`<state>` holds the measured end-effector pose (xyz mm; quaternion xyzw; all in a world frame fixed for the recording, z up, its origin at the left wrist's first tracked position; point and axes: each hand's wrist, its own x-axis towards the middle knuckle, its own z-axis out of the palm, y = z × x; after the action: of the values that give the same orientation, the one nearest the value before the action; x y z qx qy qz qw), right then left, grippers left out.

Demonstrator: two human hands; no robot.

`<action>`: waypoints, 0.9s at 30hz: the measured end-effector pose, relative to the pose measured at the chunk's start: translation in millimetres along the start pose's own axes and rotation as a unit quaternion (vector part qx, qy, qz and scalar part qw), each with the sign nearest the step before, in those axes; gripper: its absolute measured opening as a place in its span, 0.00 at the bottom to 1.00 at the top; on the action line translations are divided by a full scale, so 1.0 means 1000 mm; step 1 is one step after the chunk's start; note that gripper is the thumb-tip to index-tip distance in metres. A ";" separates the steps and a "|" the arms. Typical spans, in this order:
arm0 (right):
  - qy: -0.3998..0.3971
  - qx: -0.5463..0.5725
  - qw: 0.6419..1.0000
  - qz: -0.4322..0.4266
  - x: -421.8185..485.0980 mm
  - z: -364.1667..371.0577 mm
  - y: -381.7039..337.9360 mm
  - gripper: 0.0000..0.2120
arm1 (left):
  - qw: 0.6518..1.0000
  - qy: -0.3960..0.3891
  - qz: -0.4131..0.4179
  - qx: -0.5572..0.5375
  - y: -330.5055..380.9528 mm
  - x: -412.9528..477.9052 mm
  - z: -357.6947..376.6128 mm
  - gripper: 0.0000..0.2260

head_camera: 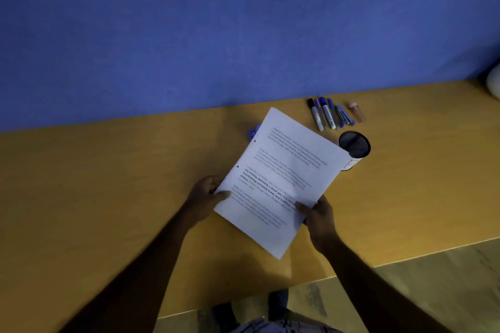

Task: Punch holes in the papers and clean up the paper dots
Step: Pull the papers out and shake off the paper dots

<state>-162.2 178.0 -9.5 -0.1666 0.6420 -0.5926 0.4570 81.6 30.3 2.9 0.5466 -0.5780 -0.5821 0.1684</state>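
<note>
Papers, long axis slanting away, pinched in our left hand & right hand, punched edge nearest hole punch, left hand closer.

Two hands, one sheaf of papers, one mesh cup, about six pens.

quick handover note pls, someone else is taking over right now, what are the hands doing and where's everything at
Left hand: grips the papers at their left edge.
Right hand: grips the same sheets at the lower right corner.
Papers: held above the yellow table, tilted; two punched holes show along the left edge.
Blue object, probably the hole punch: on the table, mostly hidden behind the papers' top left.
Markers and mesh pen cup: on the table to the right.
Done: these sheets look punched.
Left: put the sheets down and clean up the paper dots; none can be made out from here.
</note>
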 end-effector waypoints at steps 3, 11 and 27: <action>-0.023 -0.048 0.996 -0.078 0.007 0.011 -0.022 0.15 | 0.996 -0.011 0.060 0.072 0.014 0.002 -0.001 0.12; -0.088 -0.126 0.966 -0.207 0.024 0.049 -0.081 0.15 | 0.984 0.109 0.139 -0.013 0.039 -0.007 -0.005 0.16; -0.153 -0.112 0.952 -0.240 0.030 0.054 -0.128 0.26 | 0.954 0.139 0.250 -0.093 0.078 -0.024 -0.011 0.15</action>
<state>-177.6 91.2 102.3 -0.4546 0.5674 -0.5767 0.3726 64.9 23.1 83.1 0.4418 -0.6102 -0.4910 0.4375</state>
